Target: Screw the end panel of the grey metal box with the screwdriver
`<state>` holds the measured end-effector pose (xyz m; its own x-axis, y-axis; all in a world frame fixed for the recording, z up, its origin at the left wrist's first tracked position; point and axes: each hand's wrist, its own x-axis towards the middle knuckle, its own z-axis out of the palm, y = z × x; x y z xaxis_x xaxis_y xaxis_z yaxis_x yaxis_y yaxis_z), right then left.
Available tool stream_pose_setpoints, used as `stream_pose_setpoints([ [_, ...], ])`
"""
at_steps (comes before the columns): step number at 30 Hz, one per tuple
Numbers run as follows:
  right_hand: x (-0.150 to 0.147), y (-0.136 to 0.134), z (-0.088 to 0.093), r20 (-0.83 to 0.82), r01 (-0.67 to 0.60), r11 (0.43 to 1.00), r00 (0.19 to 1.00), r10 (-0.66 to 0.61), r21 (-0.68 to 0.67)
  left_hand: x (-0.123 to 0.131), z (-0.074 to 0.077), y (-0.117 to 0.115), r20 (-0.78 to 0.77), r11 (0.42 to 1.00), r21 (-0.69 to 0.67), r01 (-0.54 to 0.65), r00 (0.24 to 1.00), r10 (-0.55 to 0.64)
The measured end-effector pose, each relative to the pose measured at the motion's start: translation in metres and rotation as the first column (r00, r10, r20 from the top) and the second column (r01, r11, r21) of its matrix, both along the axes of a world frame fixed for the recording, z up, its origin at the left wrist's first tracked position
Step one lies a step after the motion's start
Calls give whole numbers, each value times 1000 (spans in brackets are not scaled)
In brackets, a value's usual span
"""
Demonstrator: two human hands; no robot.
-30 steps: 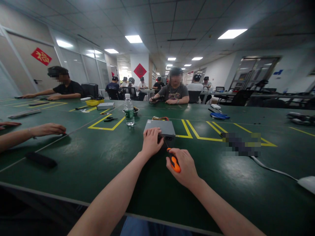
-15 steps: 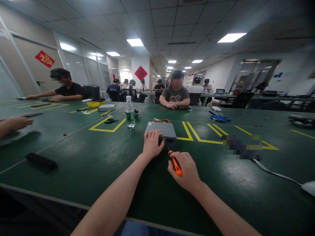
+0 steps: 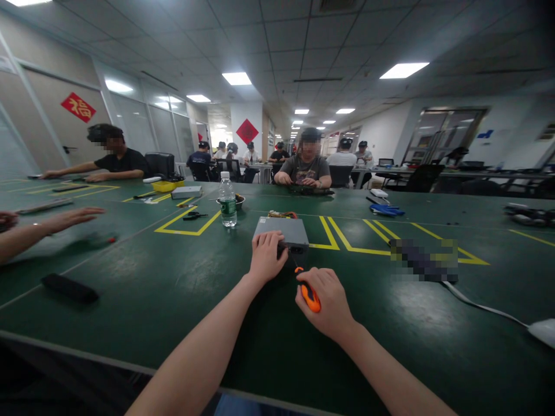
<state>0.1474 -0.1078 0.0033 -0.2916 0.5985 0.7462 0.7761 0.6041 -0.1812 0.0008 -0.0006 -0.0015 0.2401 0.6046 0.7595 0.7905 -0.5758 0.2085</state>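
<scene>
A grey metal computer power supply (image 3: 288,230) lies on the green table ahead of me, its bundled cables (image 3: 281,215) at the far side. My left hand (image 3: 267,254) grips its near left corner, fingers over the top and thumb at the front face. In my right hand (image 3: 325,297) is an orange and black screwdriver (image 3: 311,297), closed round the handle. Its thin shaft points up and left at the front face of the power supply, beside the socket. Whether the tip touches a screw is too small to tell.
A water bottle (image 3: 228,202) stands before a bowl (image 3: 238,201), left of the power supply. A black object (image 3: 70,288) lies near left, a blurred power strip (image 3: 422,260) with white cable at right. A co-worker's hand (image 3: 71,219) reaches in from the left; another person (image 3: 306,164) sits opposite.
The co-worker's hand at the left has moved right toward a small red piece. The person opposite has parted their hands. My own hands, the screwdriver and the power supply hold nearly the same pose.
</scene>
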Motion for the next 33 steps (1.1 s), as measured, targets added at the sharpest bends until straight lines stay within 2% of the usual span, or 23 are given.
stream_pose_setpoints([
  [5, -2, -2, 2, 103, -20, 999, 994, 24, -33, 0, 0, 0, -4, 1000, -6, -12, 1000, 12],
  [9, -2, -1, 4, 65, -19, 1000, 998, 18, 5, 0, -1, 1, -3, 1000, 2, -10, 1000, 10],
  [13, 7, -2, 5, 16, -25, 994, 1000, 23, 103, 0, -2, 2, 4, 1000, 7, -8, 1000, 8],
  [17, 19, -3, 6, -9, 20, 985, 1000, -19, 169, 0, -1, 1, -2, 1000, 7, 0, 1000, 0],
  [22, 25, -4, 8, -27, 70, 982, 997, -66, 173, -1, 0, 0, -18, 1000, 11, -2, 1000, 2],
  [33, 23, -1, 8, -39, 59, 983, 998, -53, 174, -1, 0, 0, 4, 1000, 4, 7, 1000, -7],
])
